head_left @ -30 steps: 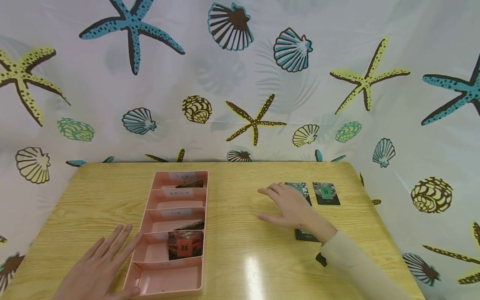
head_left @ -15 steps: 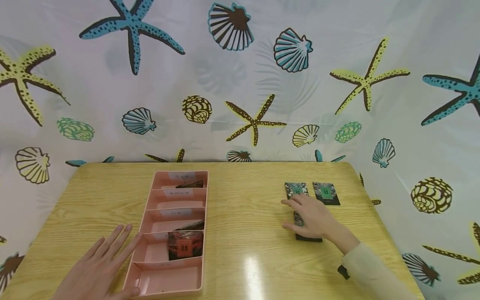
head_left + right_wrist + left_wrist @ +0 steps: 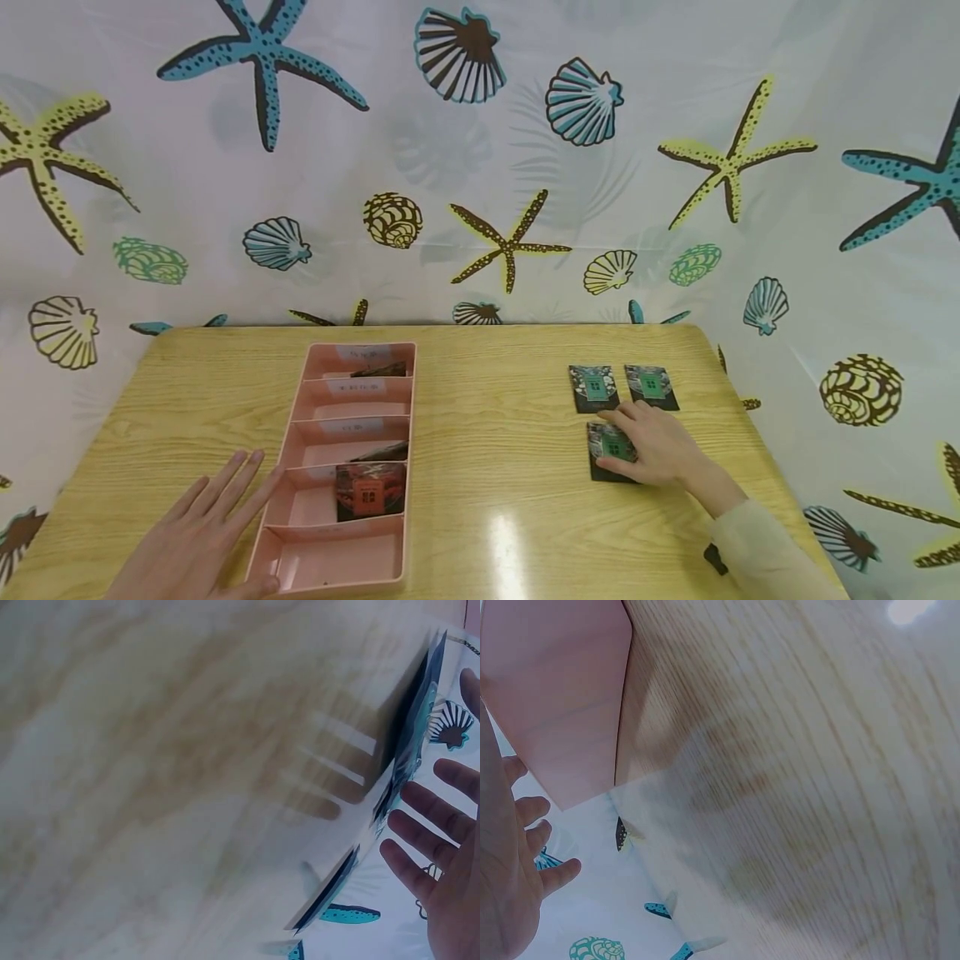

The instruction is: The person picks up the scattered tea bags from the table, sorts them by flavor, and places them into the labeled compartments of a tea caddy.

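Observation:
My right hand (image 3: 651,443) reaches over a dark tea packet (image 3: 609,454) with a green label on the table's right side. Its thumb and fingers are spread over the packet, not closed round it; the right wrist view shows the fingers (image 3: 429,814) apart and mostly straight. Just behind lie two more tea packets, one with a teal label (image 3: 592,388) and one with a green label (image 3: 652,382). My left hand (image 3: 198,533) lies flat with spread fingers along the left side of a pink divided box (image 3: 409,500), its fingertips right at the wall.
Inside the box, a red-labelled tea packet (image 3: 370,493) leans in the second compartment from the front. Darker packets show in the third (image 3: 386,452) and rearmost (image 3: 386,369) compartments. Paper labels mark several compartments. A curtain (image 3: 480,167) printed with starfish and shells hangs behind the wooden table (image 3: 487,433).
My right hand has moved right and slightly toward me, uncovering the teal-labelled packet and coming over the nearest packet. My left hand and the box have stayed in place.

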The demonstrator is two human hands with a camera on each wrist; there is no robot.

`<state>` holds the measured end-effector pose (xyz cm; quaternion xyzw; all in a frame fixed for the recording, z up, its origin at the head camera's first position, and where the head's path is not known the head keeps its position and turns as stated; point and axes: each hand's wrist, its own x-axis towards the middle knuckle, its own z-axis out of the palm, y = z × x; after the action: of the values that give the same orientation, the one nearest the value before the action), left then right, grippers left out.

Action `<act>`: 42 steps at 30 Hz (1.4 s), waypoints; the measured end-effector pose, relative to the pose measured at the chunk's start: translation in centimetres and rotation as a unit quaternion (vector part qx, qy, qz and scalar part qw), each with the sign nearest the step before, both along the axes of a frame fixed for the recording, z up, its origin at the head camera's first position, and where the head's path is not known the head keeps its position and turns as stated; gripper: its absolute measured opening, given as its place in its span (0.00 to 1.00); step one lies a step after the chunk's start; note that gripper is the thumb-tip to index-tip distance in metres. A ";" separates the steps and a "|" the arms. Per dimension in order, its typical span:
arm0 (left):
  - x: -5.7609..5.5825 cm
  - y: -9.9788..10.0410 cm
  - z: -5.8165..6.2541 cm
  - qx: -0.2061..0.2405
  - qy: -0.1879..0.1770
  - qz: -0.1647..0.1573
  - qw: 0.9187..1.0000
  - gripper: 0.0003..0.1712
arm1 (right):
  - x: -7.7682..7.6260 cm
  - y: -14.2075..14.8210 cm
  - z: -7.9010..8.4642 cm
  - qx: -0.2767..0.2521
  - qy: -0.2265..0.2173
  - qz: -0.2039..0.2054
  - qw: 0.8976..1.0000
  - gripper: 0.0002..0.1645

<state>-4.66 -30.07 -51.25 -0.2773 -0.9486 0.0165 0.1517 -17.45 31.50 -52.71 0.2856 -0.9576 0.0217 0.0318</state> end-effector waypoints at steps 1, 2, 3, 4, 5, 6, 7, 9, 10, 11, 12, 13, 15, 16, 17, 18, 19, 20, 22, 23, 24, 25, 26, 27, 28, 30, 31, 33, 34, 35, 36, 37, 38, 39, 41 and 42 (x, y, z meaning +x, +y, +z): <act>0.0 0.0 0.0 0.000 -0.001 0.000 1.000 0.72 | 0.0 0.1 -0.1 0.002 0.000 -0.001 1.000 0.43; 0.1 0.0 0.0 0.000 -0.002 0.001 1.000 0.72 | 0.0 0.2 -0.1 0.003 -0.001 -0.002 1.000 0.43; 0.1 0.0 0.0 0.000 -0.003 0.002 1.000 0.72 | 0.1 0.3 -0.2 0.004 -0.002 -0.004 1.000 0.43; 0.1 0.0 0.0 0.000 -0.007 0.004 1.000 0.72 | 0.1 0.4 -0.3 0.006 -0.002 -0.006 1.000 0.43; 0.1 0.0 0.0 0.001 -0.009 0.006 1.000 0.71 | 0.1 0.5 -0.4 0.009 -0.001 -0.008 1.000 0.43; 0.1 0.0 0.0 0.002 -0.011 0.007 1.000 0.71 | 0.1 0.6 -0.4 0.011 -0.002 -0.009 1.000 0.43; 0.2 0.0 0.0 0.003 -0.014 0.008 1.000 0.71 | 0.1 0.7 -0.5 0.014 -0.002 -0.010 1.000 0.43; 0.2 0.0 0.1 0.004 -0.016 0.010 1.000 0.71 | 0.0 0.8 -0.6 0.018 -0.002 -0.012 1.000 0.43; 0.2 0.0 0.1 0.004 -0.017 0.010 1.000 0.71 | 0.0 0.8 -0.7 0.019 -0.003 -0.012 1.000 0.43; 0.2 0.0 0.1 0.005 -0.016 0.011 1.000 0.70 | 0.0 0.8 -0.7 0.021 -0.004 -0.012 1.000 0.43; 0.3 0.0 0.1 0.006 -0.017 0.011 1.000 0.70 | 0.0 0.8 -0.8 0.022 -0.005 -0.011 1.000 0.43; 0.2 0.0 0.1 0.006 -0.018 0.011 1.000 0.70 | 0.0 0.9 -0.8 0.023 -0.006 -0.010 1.000 0.43; 0.2 0.0 0.1 0.007 -0.019 0.012 1.000 0.70 | -0.1 0.9 -0.9 0.025 -0.006 -0.008 1.000 0.42; 0.2 0.0 0.1 0.008 -0.020 0.011 1.000 0.70 | -0.1 0.9 -0.9 0.026 -0.005 -0.007 1.000 0.42; 0.2 0.0 0.1 0.009 -0.021 0.011 1.000 0.70 | -0.2 0.9 -0.9 0.028 -0.004 -0.006 1.000 0.42; 0.2 0.0 0.1 0.009 -0.020 0.011 1.000 0.70 | -0.2 0.9 -0.9 0.030 -0.003 -0.005 1.000 0.42; 0.2 0.0 0.1 0.009 -0.020 0.011 1.000 0.70 | -0.2 0.9 -1.0 0.032 -0.002 -0.004 0.999 0.42; 0.2 0.1 0.1 0.010 -0.019 0.011 1.000 0.70 | -0.3 0.9 -1.0 0.033 -0.001 -0.003 0.999 0.42; 0.2 0.1 0.1 0.010 -0.018 0.011 1.000 0.70 | -0.4 0.9 -1.0 0.034 -0.002 -0.003 0.999 0.42; 0.2 0.1 0.1 0.010 -0.017 0.011 1.000 0.70 | -0.4 0.8 -1.0 0.034 -0.002 -0.003 0.999 0.42; 0.2 0.1 0.1 0.009 -0.017 0.012 1.000 0.70 | -0.4 0.8 -1.1 0.034 -0.003 -0.003 0.999 0.42; 0.2 0.1 0.1 0.010 -0.018 0.012 1.000 0.70 | -0.4 0.8 -1.1 0.033 -0.003 -0.003 0.999 0.41; 0.2 0.1 0.1 0.010 -0.018 0.012 1.000 0.70 | -0.5 0.8 -1.1 0.032 -0.002 -0.003 0.999 0.41; 0.2 0.1 0.1 0.011 -0.019 0.013 1.000 0.70 | -0.5 0.8 -1.1 0.031 0.000 -0.003 1.000 0.40; 0.2 0.1 0.1 0.011 -0.020 0.013 1.000 0.70 | -0.5 0.8 -1.0 0.029 0.003 -0.002 1.000 0.39; 0.2 0.1 0.2 0.012 -0.023 0.014 1.000 0.70 | -0.5 0.7 -1.0 0.026 0.011 0.000 1.000 0.36; 0.2 0.1 0.2 0.013 -0.024 0.014 1.000 0.69 | -0.5 0.7 -1.0 0.023 0.015 0.001 1.000 0.35; 0.2 0.1 0.1 0.013 -0.026 0.015 0.999 0.69 | -0.5 0.7 -0.9 0.016 0.023 0.005 1.000 0.31; 0.2 0.0 0.1 0.012 -0.026 0.015 0.999 0.69 | -0.5 0.7 -0.9 0.012 0.026 0.007 1.000 0.30; 0.1 0.0 0.1 0.011 -0.026 0.015 1.000 0.69 | -0.5 0.7 -0.9 0.008 0.030 0.010 0.999 0.28; 0.1 0.0 0.1 0.010 -0.025 0.015 1.000 0.70 | -0.5 0.6 -0.8 0.002 0.033 0.013 0.999 0.27; 0.1 0.0 0.1 0.009 -0.024 0.015 1.000 0.70 | -0.4 0.6 -0.8 -0.003 0.036 0.016 0.999 0.26; 0.1 0.0 0.1 0.008 -0.023 0.015 1.000 0.70 | -0.4 0.5 -0.7 -0.007 0.040 0.019 0.999 0.25; 0.1 0.0 0.1 0.006 -0.022 0.014 1.000 0.71 | -0.4 0.4 -0.7 -0.011 0.044 0.021 0.999 0.24; 0.1 0.0 0.1 0.003 -0.020 0.014 1.000 0.71 | -0.3 0.2 -0.6 -0.017 0.055 0.026 0.998 0.22; 0.1 0.0 0.1 0.002 -0.020 0.014 1.000 0.71 | -0.3 0.2 -0.6 -0.020 0.060 0.028 0.998 0.21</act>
<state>-4.55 -30.11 -51.18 -0.2643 -0.9552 0.0110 0.1326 -17.78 31.65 -53.30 0.3122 -0.9450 0.0244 0.0945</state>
